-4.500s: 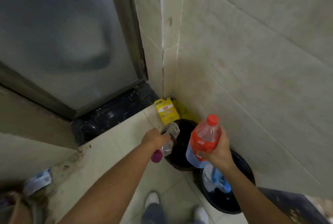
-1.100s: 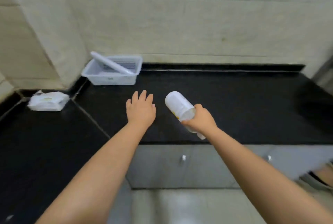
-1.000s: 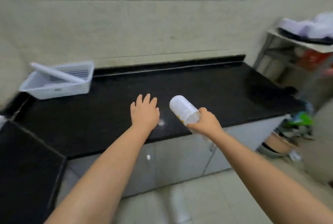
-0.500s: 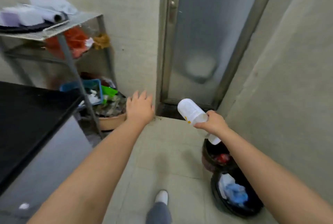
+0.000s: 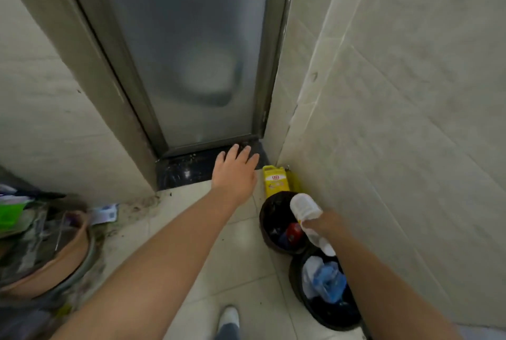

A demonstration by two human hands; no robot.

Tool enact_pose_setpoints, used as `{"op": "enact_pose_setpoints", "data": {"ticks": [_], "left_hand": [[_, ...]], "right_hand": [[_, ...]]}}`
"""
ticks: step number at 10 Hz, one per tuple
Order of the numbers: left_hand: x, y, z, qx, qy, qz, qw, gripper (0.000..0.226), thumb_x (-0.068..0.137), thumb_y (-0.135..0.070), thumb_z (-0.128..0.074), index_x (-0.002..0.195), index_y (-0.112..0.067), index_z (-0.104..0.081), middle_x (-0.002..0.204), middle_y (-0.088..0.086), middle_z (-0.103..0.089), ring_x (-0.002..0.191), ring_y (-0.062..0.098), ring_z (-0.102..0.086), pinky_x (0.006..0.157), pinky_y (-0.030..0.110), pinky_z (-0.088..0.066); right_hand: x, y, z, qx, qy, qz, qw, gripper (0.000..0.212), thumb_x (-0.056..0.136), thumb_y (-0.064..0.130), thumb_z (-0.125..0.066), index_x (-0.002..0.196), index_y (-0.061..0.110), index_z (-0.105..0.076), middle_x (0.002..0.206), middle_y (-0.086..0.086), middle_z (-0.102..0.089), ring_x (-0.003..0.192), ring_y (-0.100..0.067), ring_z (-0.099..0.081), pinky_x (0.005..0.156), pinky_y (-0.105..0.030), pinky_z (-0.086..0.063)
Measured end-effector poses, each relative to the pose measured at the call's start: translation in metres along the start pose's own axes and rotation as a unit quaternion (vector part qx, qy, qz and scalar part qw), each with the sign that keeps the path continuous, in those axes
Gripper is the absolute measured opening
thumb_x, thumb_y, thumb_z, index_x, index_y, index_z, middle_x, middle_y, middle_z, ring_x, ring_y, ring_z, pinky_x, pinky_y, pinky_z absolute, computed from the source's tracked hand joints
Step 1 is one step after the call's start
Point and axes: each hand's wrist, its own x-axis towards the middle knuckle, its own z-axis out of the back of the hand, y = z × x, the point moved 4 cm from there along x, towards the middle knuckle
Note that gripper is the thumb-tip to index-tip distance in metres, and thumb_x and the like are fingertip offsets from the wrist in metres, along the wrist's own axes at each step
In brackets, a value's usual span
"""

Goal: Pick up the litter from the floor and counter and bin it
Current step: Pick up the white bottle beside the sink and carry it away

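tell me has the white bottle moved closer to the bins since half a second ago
Yes. The white bottle in the right hand now hangs over the far black bin; before, it was higher, level with the door sill.

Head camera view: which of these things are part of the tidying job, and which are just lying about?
Job: white bottle in the right hand; far bin; near bin.

Lying about: yellow jug, clay pot, glass door.
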Motion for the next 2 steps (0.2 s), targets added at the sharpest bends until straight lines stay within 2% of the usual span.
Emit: {"op": "enact_pose_setpoints", "data": {"ticks": [1, 2], "left_hand": [[0.043, 0.008, -0.022, 0.021, 0.030, -0.007, 0.999, 0.050, 0.102, -0.030, -0.028, 0.150, -0.022, -0.016, 0.161, 0.000, -0.010, 0.149, 0.023, -0.004, 0.121, 0.042, -0.010], [0.071, 0.019, -0.039, 0.007, 0.047, 0.011, 0.999, 0.049, 0.102, -0.029, -0.030, 0.149, -0.022, -0.020, 0.160, 0.000, -0.013, 0.149, 0.023, -0.005, 0.121, 0.042, -0.009]], "right_hand": [[0.055, 0.008, -0.019, -0.018, -0.004, -0.028, 0.999, 0.065, 0.084, 0.030, -0.064, 0.135, -0.002, -0.040, 0.134, -0.020, -0.052, 0.121, -0.033, -0.053, 0.096, -0.037, -0.046], [0.094, 0.011, -0.028, -0.069, -0.012, -0.038, 0.997, 0.066, 0.089, 0.036, -0.055, 0.136, -0.003, -0.031, 0.139, -0.024, -0.044, 0.126, -0.037, -0.047, 0.101, -0.040, -0.043]]}}
